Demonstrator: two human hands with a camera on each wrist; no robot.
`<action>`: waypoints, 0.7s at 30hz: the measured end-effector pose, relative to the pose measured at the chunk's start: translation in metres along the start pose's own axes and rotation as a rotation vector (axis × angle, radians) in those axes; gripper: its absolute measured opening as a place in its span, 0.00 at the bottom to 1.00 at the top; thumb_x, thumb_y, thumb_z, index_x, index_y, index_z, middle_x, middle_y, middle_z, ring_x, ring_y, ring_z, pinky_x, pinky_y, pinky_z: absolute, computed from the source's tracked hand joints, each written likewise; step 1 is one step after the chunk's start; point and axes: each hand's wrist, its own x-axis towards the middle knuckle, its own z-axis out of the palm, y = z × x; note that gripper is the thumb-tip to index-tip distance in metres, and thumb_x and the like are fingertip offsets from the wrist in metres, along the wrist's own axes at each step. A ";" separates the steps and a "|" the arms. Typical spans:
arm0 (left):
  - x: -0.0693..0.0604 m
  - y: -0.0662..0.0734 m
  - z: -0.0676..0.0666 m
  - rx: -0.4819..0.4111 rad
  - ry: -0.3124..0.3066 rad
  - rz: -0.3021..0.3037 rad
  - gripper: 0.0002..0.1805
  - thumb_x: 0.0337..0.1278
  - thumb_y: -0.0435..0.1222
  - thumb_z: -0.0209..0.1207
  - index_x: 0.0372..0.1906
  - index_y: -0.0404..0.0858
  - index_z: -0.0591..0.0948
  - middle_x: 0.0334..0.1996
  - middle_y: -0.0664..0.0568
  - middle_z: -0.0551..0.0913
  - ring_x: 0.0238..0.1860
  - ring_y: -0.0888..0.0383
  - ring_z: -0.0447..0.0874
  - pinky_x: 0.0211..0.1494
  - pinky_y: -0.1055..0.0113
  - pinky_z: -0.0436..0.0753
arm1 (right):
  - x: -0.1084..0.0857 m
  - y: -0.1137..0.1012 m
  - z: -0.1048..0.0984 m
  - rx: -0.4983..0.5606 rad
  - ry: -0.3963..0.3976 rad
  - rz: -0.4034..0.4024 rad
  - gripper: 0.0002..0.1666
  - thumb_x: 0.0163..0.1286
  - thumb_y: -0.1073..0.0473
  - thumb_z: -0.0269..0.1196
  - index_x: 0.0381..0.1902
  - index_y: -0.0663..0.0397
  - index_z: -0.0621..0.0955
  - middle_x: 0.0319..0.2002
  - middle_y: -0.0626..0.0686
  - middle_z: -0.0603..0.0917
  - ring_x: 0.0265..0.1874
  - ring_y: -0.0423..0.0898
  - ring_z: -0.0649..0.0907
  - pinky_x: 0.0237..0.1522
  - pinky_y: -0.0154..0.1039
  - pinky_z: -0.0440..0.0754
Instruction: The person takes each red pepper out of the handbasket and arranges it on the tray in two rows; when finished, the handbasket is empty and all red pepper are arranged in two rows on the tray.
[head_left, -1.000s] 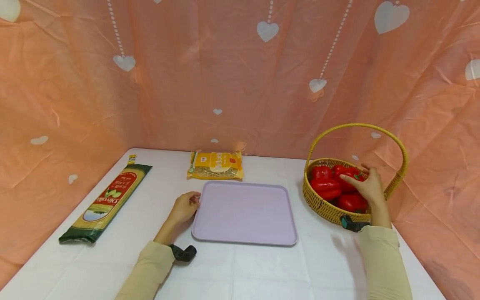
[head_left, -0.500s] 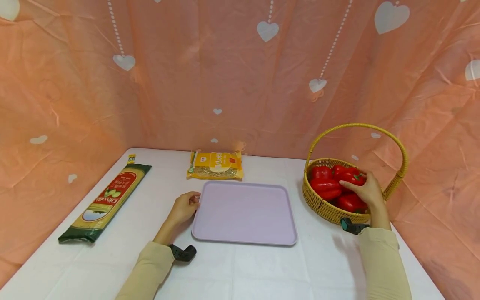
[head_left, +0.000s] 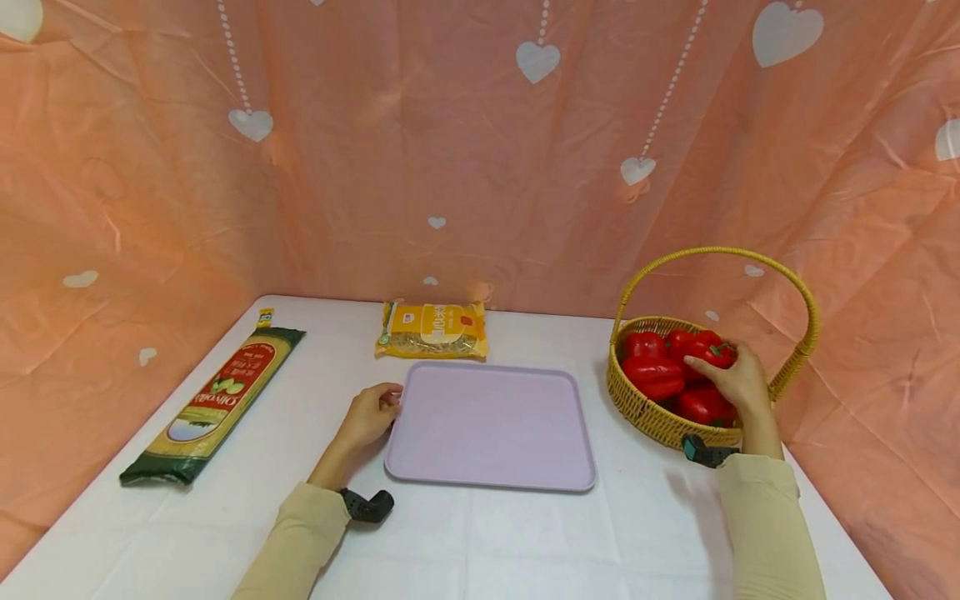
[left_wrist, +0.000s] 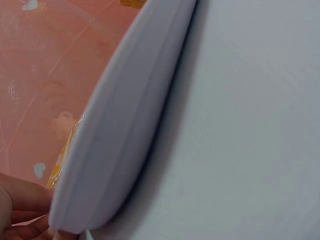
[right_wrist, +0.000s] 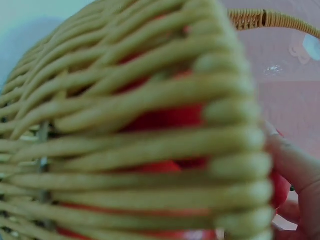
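Observation:
On the right of the head view, my right hand (head_left: 741, 382) grips a red bell pepper (head_left: 705, 350) in a yellow wicker basket (head_left: 637, 408). Its thumb lies on the near side of the pepper, while the other fingers are partly hidden behind it. The right wrist view is mostly basket weave (right_wrist: 150, 145), with the thumb (right_wrist: 295, 165) against red at the right. My left hand (head_left: 369, 413) holds the left rim of a flat lilac tray (head_left: 491, 429), fingers curled. In the left wrist view, fingers (left_wrist: 27, 197) meet the tray's corner (left_wrist: 80, 210), a fingertip showing beneath it.
Several more red bell peppers (head_left: 651, 377) fill the basket, under its tall arched handle (head_left: 712, 250). A yellow bag of grain (head_left: 433, 332) lies behind the tray. A long green and red spaghetti packet (head_left: 217, 400) lies at the left. A pink heart-patterned curtain (head_left: 465, 150) surrounds the white table.
My right hand has come down over the pepper and its fingers have closed round it, shifting the pepper slightly. My left hand and the tray have stayed put.

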 end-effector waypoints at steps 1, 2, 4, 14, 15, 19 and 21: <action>0.000 0.000 0.000 0.000 0.001 -0.005 0.17 0.51 0.22 0.55 0.48 0.24 0.76 0.30 0.44 0.78 0.27 0.59 0.72 0.28 0.72 0.73 | 0.000 -0.001 0.000 0.006 0.017 -0.013 0.50 0.62 0.41 0.59 0.67 0.71 0.54 0.62 0.74 0.60 0.57 0.70 0.62 0.55 0.66 0.66; 0.000 0.000 0.000 0.001 0.001 -0.008 0.16 0.51 0.22 0.55 0.48 0.24 0.76 0.30 0.44 0.78 0.27 0.59 0.72 0.28 0.72 0.73 | 0.001 -0.003 0.000 0.012 0.032 -0.025 0.49 0.63 0.42 0.59 0.67 0.71 0.55 0.61 0.73 0.61 0.57 0.70 0.63 0.55 0.66 0.66; -0.001 0.001 0.000 0.005 0.000 -0.007 0.16 0.51 0.23 0.55 0.48 0.24 0.77 0.30 0.44 0.78 0.27 0.59 0.72 0.28 0.71 0.72 | 0.001 -0.007 -0.001 0.010 0.055 -0.050 0.47 0.63 0.44 0.60 0.67 0.71 0.57 0.61 0.74 0.62 0.57 0.69 0.64 0.55 0.65 0.65; 0.000 -0.001 -0.001 0.000 0.001 0.003 0.16 0.51 0.24 0.55 0.47 0.24 0.77 0.29 0.44 0.78 0.26 0.58 0.72 0.27 0.72 0.72 | -0.002 -0.024 -0.004 0.062 0.159 -0.022 0.48 0.61 0.44 0.61 0.68 0.68 0.57 0.63 0.71 0.62 0.59 0.66 0.64 0.58 0.62 0.65; 0.000 -0.001 -0.001 -0.007 0.002 0.001 0.16 0.51 0.24 0.56 0.47 0.24 0.77 0.29 0.44 0.78 0.26 0.59 0.72 0.27 0.72 0.72 | -0.002 -0.026 -0.003 0.080 0.166 -0.013 0.48 0.61 0.43 0.61 0.68 0.66 0.57 0.64 0.69 0.62 0.60 0.66 0.63 0.59 0.62 0.64; 0.000 -0.003 0.000 -0.027 0.010 -0.003 0.16 0.51 0.24 0.56 0.47 0.24 0.77 0.29 0.44 0.79 0.24 0.59 0.73 0.26 0.73 0.73 | -0.005 -0.038 0.000 0.146 0.182 -0.001 0.49 0.60 0.42 0.62 0.70 0.59 0.56 0.66 0.64 0.61 0.61 0.60 0.63 0.61 0.56 0.65; 0.000 -0.005 0.000 -0.036 0.014 -0.014 0.16 0.51 0.24 0.56 0.47 0.25 0.78 0.29 0.45 0.79 0.24 0.60 0.73 0.26 0.73 0.73 | -0.007 -0.044 0.003 0.179 0.182 -0.021 0.47 0.60 0.42 0.62 0.70 0.55 0.58 0.65 0.61 0.63 0.59 0.55 0.65 0.59 0.49 0.69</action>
